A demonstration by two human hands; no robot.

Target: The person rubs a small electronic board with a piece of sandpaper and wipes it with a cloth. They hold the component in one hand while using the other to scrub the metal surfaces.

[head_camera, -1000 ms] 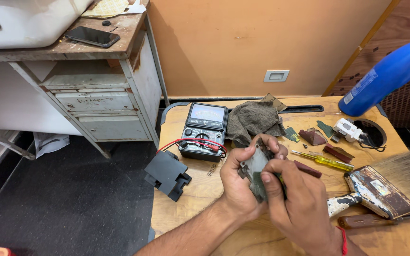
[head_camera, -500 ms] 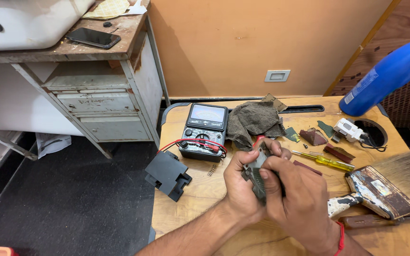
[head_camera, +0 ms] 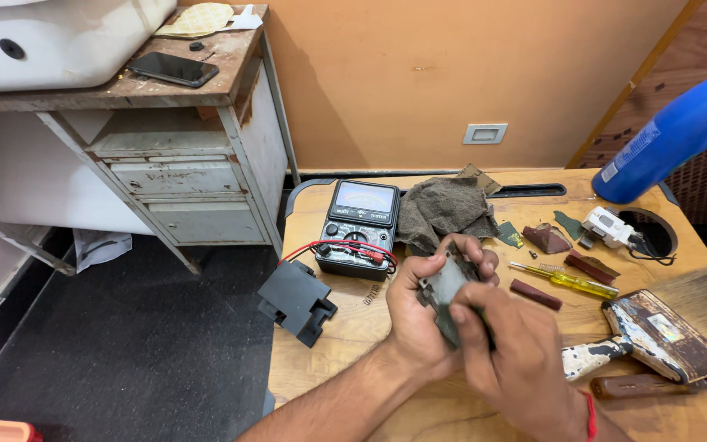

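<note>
Both hands work over the wooden table [head_camera: 345,360], just in front of the analog multimeter [head_camera: 359,229]. The left hand [head_camera: 419,315] grasps a small grey part [head_camera: 443,288], fingers curled round its far edge and thumb along its near side. The right hand [head_camera: 517,360] closes on the same part from the side nearer the camera, its thumb pressing the part's lower end. A grey rag [head_camera: 445,209] lies just right of the multimeter; a black plastic housing [head_camera: 296,301] sits at the table edge below and left of it. Well to the right of the multimeter lie 1 yellow-handled screwdriver [head_camera: 562,281] and 1 wide paintbrush [head_camera: 664,331].
</note>
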